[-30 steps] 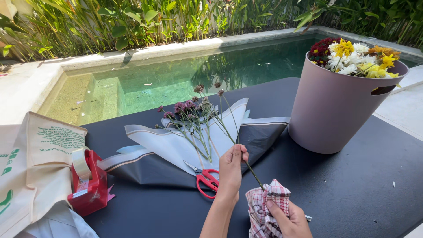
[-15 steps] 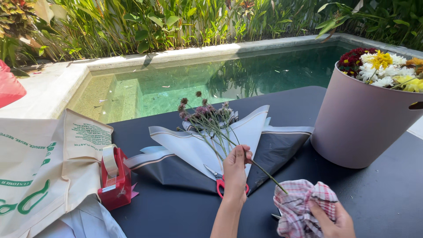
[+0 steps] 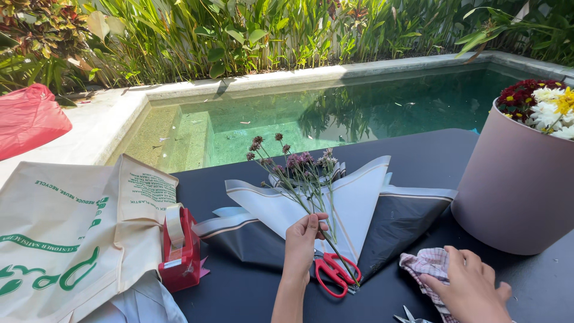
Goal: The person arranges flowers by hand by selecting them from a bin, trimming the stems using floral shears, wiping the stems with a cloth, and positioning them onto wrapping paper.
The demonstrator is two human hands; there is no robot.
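Shifted leftward since the earlier frame: left hand point(image 3: 304, 238), fingers pinched on thin purple-flowered stems point(image 3: 297, 182) over white-and-grey wrapping paper point(image 3: 359, 203). Nearest, right hand point(image 3: 472, 286) pressing checked cloth point(image 3: 427, 267), closure unclear; red-handled scissors point(image 3: 332, 270) between; red tape dispenser point(image 3: 179, 251) left; mauve flower bucket point(image 3: 517, 191) right.

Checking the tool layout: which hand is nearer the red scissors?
Left. The left hand grips flower stems just beside the red scissors; the right hand rests on the checked cloth, farther right.
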